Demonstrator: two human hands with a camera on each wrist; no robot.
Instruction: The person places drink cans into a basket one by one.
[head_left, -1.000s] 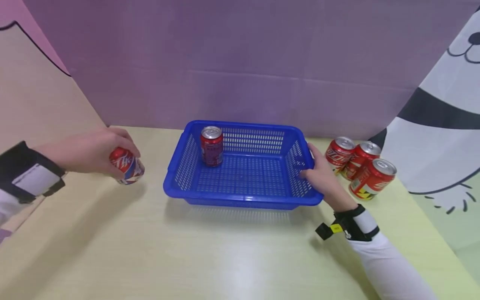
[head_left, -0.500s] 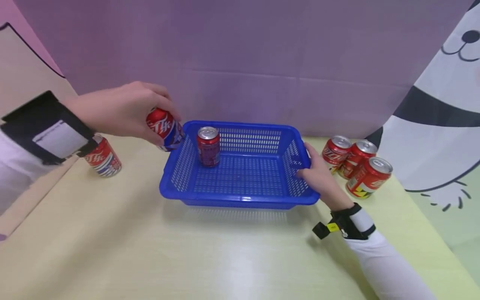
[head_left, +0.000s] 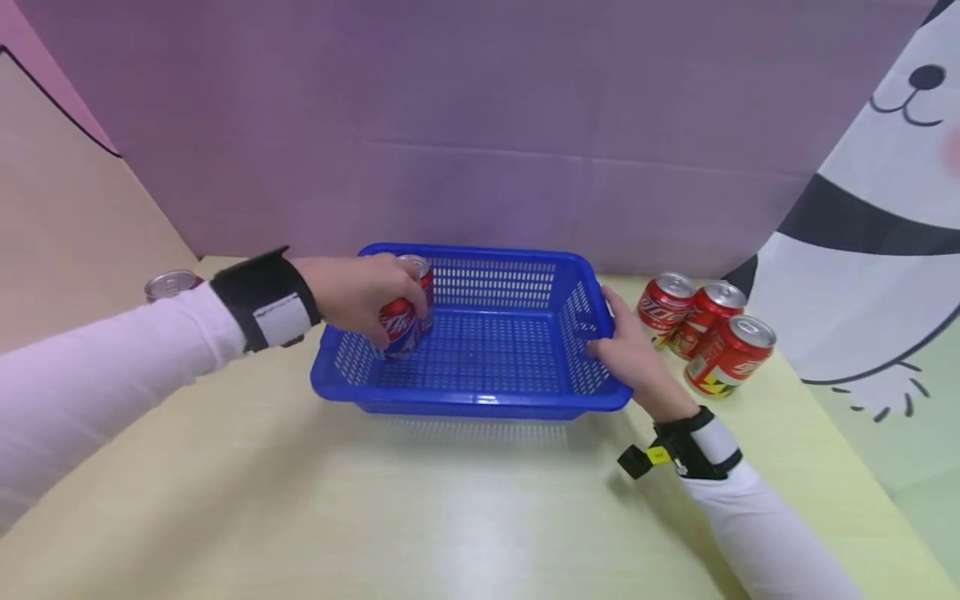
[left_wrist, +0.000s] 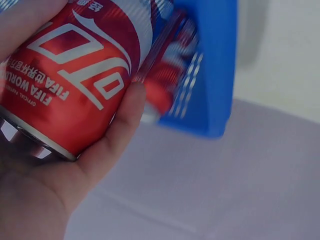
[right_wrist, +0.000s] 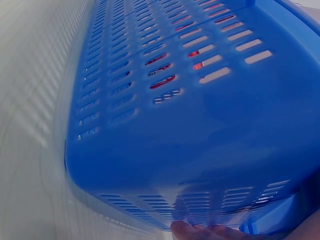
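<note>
Pale wood-grained surface (head_left: 465, 508) spreads beneath both hands, and a purple backdrop (head_left: 472, 125) rises beyond them. Inside the left hand (head_left: 363, 296), fingers and thumb curl round a red-and-blue can (head_left: 402, 333), holding it within the near left part of a blue basket (head_left: 480, 400); whether its base touches the basket floor cannot be told. White lettering, including "FIFA", shows on the can in the left wrist view. Just past that hand's fingers stands a second can (head_left: 428, 292), inside the basket and partly hidden by them. Between the two hands lies the basket itself, its slotted end wall gripped by the right hand (head_left: 633, 354), thumb on the inner side and fingers on the outer.

On the outer side of the right hand, three red cans (head_left: 708, 321) stand close together. Behind the left forearm, the silver top of another can (head_left: 172, 285) peeks out over a white sleeve (head_left: 112, 375). Each wrist wears a black band (head_left: 266, 300). Well beyond the right hand hangs a panel (head_left: 862, 283) bearing a black-and-white cartoon animal.
</note>
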